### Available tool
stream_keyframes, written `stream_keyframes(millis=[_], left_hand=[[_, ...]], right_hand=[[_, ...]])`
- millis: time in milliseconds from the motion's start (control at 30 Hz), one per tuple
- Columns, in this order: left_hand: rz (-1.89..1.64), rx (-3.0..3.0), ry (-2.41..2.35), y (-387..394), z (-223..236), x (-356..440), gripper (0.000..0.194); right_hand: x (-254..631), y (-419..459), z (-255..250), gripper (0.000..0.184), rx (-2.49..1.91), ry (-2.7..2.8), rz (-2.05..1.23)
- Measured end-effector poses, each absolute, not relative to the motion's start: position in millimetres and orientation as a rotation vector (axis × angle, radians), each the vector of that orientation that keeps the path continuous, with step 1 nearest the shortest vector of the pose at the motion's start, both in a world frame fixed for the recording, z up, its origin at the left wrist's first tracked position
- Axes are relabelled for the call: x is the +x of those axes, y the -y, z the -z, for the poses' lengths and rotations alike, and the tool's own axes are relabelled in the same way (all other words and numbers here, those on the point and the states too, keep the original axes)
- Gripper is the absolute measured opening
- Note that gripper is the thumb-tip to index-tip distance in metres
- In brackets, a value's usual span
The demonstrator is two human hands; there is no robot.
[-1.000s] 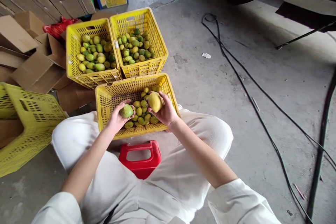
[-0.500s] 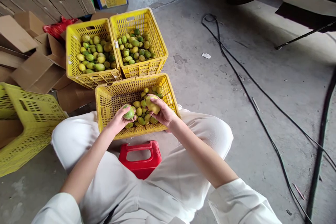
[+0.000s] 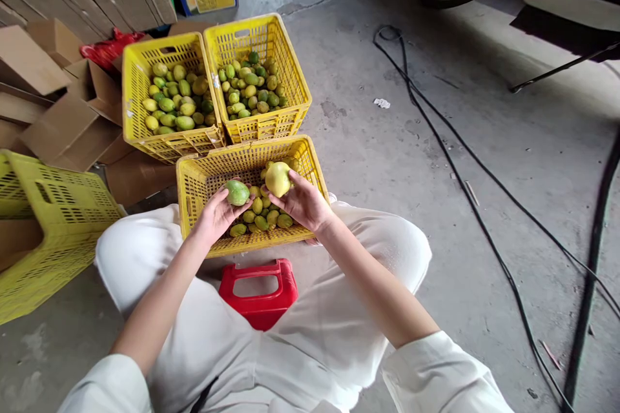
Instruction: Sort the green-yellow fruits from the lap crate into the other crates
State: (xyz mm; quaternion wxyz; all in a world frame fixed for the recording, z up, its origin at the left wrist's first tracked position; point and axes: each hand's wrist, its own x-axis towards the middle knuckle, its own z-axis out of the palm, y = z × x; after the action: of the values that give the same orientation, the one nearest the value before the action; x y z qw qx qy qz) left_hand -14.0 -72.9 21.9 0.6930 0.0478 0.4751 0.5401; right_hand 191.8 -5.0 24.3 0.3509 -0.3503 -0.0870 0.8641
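Observation:
My left hand [image 3: 219,213] holds a green lemon [image 3: 237,193] between thumb and fingers. In my right hand [image 3: 306,202] is a larger, pale yellow lemon [image 3: 278,179], gripped at its right side. Both hands are over the near yellow crate [image 3: 198,171], with the two fruits a little apart. Several yellow-green lemons [image 3: 261,222] lie in the right half of that crate, partly hidden by the right hand and its fruit.
Behind stand two more yellow crates, the left one [image 3: 135,93] and the right one [image 3: 290,71], both holding lemons. A red plastic stool [image 3: 271,317] is between my legs. Cardboard boxes [image 3: 62,129] and another crate [image 3: 72,206] lie left; black cables [image 3: 465,187] cross the floor at right.
Both lemons have been turned in my fingers and raised slightly, showing more of their surfaces. My right hand has opened its palm more around the yellow lemon. The crates have stayed in place.

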Motion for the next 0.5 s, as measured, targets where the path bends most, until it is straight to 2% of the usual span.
stream_keyframes(millis=[167, 267, 400, 500], left_hand=[[-1.163, 0.192, -1.021, 76, -12, -14, 0.038], [-1.110, 0.134, -1.115, 76, -9, -12, 0.033], [-1.082, 0.048, -1.195, 73, -11, -11, 0.019], [-1.103, 0.017, -1.142, 72, -15, -13, 0.024]], right_hand=[[189, 10, -20, 0.033, -1.005, 0.301, -2.263], [187, 14, -16, 0.035, -1.063, 0.344, -2.287], [186, 14, -12, 0.029, -1.150, 0.344, -2.275], [188, 10, -14, 0.024, -1.093, 0.287, -2.284]])
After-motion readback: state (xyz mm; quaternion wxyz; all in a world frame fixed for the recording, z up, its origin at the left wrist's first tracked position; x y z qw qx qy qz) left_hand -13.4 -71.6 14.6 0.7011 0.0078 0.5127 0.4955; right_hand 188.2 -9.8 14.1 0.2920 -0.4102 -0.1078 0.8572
